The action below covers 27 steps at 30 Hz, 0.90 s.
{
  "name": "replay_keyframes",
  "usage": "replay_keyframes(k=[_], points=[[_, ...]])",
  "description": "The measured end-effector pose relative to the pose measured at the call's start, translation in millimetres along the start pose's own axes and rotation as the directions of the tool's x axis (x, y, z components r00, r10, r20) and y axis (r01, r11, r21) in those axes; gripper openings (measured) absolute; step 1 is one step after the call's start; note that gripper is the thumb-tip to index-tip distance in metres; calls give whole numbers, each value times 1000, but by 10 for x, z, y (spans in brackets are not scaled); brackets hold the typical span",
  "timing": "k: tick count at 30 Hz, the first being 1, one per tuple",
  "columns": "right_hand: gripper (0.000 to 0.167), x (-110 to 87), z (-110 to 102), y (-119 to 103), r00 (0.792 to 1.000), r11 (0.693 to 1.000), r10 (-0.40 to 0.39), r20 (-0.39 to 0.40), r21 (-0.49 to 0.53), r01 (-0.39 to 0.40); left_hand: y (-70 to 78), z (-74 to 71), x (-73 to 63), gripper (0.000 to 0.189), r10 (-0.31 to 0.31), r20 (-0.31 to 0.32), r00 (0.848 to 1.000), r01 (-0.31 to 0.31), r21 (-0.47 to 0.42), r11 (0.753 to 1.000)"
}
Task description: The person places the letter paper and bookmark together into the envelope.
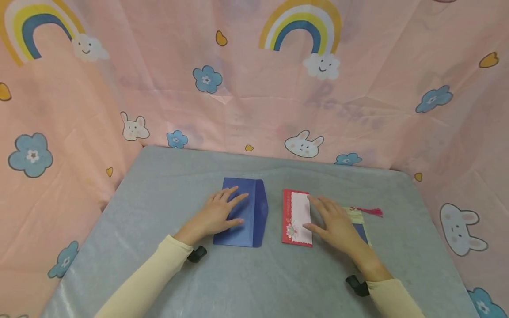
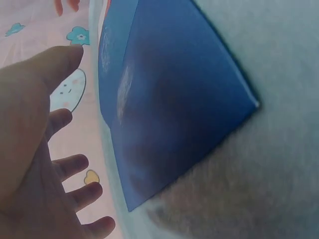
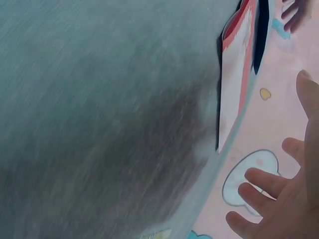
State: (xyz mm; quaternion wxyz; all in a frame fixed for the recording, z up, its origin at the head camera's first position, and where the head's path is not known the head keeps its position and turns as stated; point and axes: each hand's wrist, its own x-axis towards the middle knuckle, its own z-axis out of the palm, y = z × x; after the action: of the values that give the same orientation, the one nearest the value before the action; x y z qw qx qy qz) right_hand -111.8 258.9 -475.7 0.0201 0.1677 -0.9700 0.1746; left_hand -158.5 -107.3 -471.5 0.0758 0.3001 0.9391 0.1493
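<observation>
A blue envelope (image 1: pixel 238 236) lies on the table with its pointed flap (image 1: pixel 260 212) folded out to the right. My left hand (image 1: pixel 216 215) hovers over its left half, fingers spread; the left wrist view shows a gap between the palm and the paper. To the right lies a red card (image 1: pixel 298 212) with a white panel and a small flower print at its lower left. Over the card's right edge are the thumb and fingertips of my right hand (image 1: pixel 334 223), spread and holding nothing. Partly hidden behind that hand is a pale yellow and blue flat piece (image 1: pixel 355 215) with a pink-red tassel (image 1: pixel 370 212).
A grey cloth covers the table (image 1: pixel 159 194). Behind it and at both sides hangs a pink curtain (image 1: pixel 246 115) printed with rainbows, flowers and rabbits. Each wrist has a black strap device, one at the left wrist (image 1: pixel 197 254) and one at the right (image 1: pixel 357 286).
</observation>
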Motion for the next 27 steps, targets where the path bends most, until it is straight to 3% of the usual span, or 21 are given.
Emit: replay_keyframes(k=[6,12,19,27], points=[[81,76,57,-121,1000,1000,9,10,14,-9,29,83,46,75,-26,-8,1000,26,17,1000],[81,152,119,-245,999,999,-41,-9,-1,41,80,136,79,73,-35,-32,999,36,27,999],[83,267,208,-382,998,998,-57,21,14,56,100,191,99,72,-83,-53,995,83,8,996],[79,464,258,-594,993,993,-107,40,-39,109,127,218,137,72,-104,-98,990,107,20,994]])
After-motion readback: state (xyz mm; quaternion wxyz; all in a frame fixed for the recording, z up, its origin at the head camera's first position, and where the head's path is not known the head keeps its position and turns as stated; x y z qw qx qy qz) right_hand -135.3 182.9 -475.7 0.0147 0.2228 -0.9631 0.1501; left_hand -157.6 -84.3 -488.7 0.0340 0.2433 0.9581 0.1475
